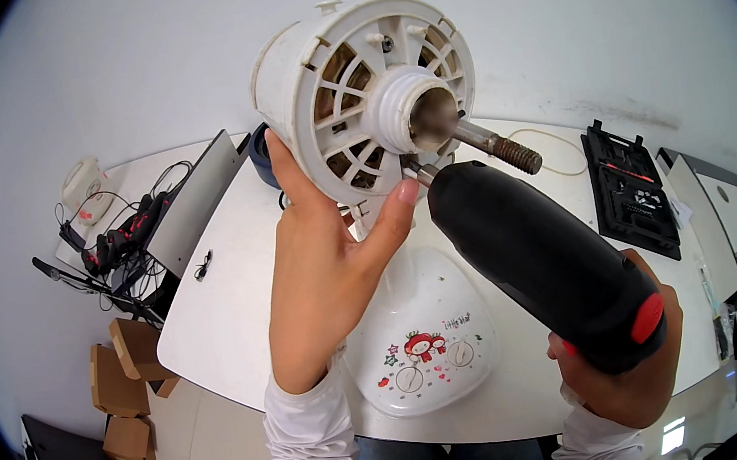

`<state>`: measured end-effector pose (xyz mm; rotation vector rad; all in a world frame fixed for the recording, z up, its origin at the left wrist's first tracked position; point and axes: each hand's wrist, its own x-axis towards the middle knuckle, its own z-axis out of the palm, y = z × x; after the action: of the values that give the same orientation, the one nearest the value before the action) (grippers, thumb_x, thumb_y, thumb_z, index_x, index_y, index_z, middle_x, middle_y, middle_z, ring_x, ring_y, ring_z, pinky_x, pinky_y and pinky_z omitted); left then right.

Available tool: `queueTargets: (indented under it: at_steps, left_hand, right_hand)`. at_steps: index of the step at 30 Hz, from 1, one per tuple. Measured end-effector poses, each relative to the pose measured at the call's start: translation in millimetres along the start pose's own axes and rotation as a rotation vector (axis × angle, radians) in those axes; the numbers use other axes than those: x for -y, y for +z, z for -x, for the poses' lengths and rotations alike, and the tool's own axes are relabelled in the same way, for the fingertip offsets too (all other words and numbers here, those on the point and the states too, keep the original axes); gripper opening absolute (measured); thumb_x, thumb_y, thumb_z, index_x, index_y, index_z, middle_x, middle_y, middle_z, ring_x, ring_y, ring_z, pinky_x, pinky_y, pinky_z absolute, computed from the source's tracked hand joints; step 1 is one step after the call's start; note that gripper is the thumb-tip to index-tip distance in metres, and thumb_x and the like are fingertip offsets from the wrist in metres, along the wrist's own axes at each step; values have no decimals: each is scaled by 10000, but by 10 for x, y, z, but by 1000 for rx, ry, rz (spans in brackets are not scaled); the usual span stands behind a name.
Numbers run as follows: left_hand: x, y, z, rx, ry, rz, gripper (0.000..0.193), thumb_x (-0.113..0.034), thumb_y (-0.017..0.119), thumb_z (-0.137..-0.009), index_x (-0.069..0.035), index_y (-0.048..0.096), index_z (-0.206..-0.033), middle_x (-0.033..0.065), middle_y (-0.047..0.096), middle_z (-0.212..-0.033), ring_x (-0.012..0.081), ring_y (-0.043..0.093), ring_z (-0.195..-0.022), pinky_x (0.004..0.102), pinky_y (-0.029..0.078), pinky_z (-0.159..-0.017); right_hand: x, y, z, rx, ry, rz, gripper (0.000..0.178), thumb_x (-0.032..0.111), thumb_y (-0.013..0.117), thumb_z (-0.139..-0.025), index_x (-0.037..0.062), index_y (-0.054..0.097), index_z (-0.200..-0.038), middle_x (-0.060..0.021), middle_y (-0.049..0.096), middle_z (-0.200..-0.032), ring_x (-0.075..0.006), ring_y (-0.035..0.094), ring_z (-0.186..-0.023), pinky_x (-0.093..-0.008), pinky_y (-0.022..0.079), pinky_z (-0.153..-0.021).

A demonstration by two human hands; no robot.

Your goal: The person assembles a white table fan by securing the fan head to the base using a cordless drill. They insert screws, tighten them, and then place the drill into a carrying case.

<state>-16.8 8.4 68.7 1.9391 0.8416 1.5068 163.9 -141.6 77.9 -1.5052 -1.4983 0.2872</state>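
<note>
A white fan motor housing (287,93) with a slotted front is up before me, its threaded metal shaft (506,147) pointing to the right. My left hand (320,245) grips the lower left of the housing. Its thumb lies near the lower front rim, while some of its fingers are hidden behind. In my right hand (632,386) is a black cordless screwdriver (533,256) with red buttons. The tool's tip reaches the lower front of the housing close to my left thumb; the screw itself cannot be made out. Below, the white fan base (425,389) with cartoon prints and two dials rests on the table.
The white table (215,331) carries an open black tool case (630,189) at the right. To the left stand a grey panel (199,200), tangled cables (134,231) and a small white device (88,191). Cardboard boxes (121,389) are on the floor at left.
</note>
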Motion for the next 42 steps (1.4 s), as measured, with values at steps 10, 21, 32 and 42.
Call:
queueTargets:
  at_steps: [10,21,32,42]
  left_hand:
    - [-82,20,40,5,-74,-169,936,-190,576,-910,141,-172,-1366,174,688,-878,313,684,-700,301,514,-691]
    - [-50,24,23,-27,-44,-134,977,-174,595,-886,108,-198,-1382,197,677,-993,296,683,-706,297,517,-641]
    - [-40,46,28,-42,-33,-75,976,-177,596,-884,116,-193,-1379,203,676,-1000,295,681,-685,295,512,-608]
    - [-24,65,25,-48,-5,-68,969,-182,590,-890,117,-192,-1378,192,680,-996,295,680,-687,294,510,-611]
  right_hand:
    - [-16,22,-31,10,-138,124,458,43,578,-538,-89,535,-975,-82,608,-618,-136,603,-520,-255,476,-516]
    - [123,97,-10,-82,68,20,453,28,612,-516,-83,540,-950,-113,623,-674,-163,622,-543,-278,489,-540]
    - [134,230,40,-311,3,-60,464,6,602,-519,-83,532,-968,-113,613,-658,-164,616,-532,-285,488,-541]
    - [123,142,24,-168,106,-123,588,-29,602,-547,-117,459,-1110,-145,620,-699,-186,645,-567,-297,517,-549]
